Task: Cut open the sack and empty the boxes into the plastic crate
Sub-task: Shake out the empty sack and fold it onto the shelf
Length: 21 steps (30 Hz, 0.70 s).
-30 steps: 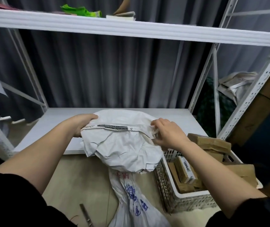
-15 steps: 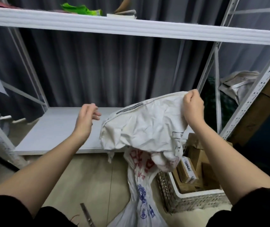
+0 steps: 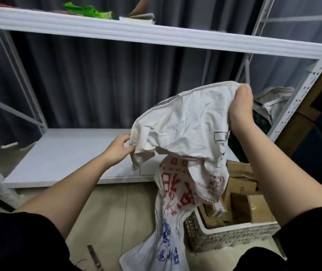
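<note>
Left hand [image 3: 119, 150] pinches the lower left edge of the crumpled white woven sack [image 3: 183, 130], fingers curled round a fold, above the pale lower shelf board [image 3: 68, 153]. Sack hangs inverted, its red- and blue-printed end [image 3: 172, 222] trailing to the floor beside the white perforated plastic crate [image 3: 232, 234], which holds brown cardboard boxes [image 3: 242, 198]. Right hand [image 3: 241, 106] grips the sack's raised hem, held high above the crate.
</note>
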Tool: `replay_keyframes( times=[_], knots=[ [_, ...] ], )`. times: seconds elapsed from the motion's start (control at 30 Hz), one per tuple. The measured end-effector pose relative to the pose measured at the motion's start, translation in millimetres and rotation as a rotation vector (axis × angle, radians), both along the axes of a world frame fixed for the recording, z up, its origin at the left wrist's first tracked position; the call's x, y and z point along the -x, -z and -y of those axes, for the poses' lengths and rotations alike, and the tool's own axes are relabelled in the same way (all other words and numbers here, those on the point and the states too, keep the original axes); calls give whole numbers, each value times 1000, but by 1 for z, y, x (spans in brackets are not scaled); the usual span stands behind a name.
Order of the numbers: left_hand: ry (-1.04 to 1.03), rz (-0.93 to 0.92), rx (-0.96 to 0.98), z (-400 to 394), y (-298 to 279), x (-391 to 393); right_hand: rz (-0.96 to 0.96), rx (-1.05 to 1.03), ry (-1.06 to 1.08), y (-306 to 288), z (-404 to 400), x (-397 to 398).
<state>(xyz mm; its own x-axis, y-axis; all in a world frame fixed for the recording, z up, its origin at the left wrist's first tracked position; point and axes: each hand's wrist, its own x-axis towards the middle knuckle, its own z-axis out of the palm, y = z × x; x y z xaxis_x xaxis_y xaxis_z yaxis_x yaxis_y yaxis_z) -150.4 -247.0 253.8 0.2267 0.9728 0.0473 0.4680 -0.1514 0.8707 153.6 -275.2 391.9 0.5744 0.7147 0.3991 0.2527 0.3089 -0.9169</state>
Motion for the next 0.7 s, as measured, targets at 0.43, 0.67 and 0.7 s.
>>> replay_keyframes(
  times=[0.43,0.67,0.7],
  knots=[
    [-538,-644,-725,-9,-105,72,917,192,347,-3,5,-35],
    [-568,-808,-660,-15,-107,97,367,280,-189,-3,-2,-27],
    [-550,-659,-519,-15,-109,92,252,208,-278,-4,-1,-20]
  ],
)
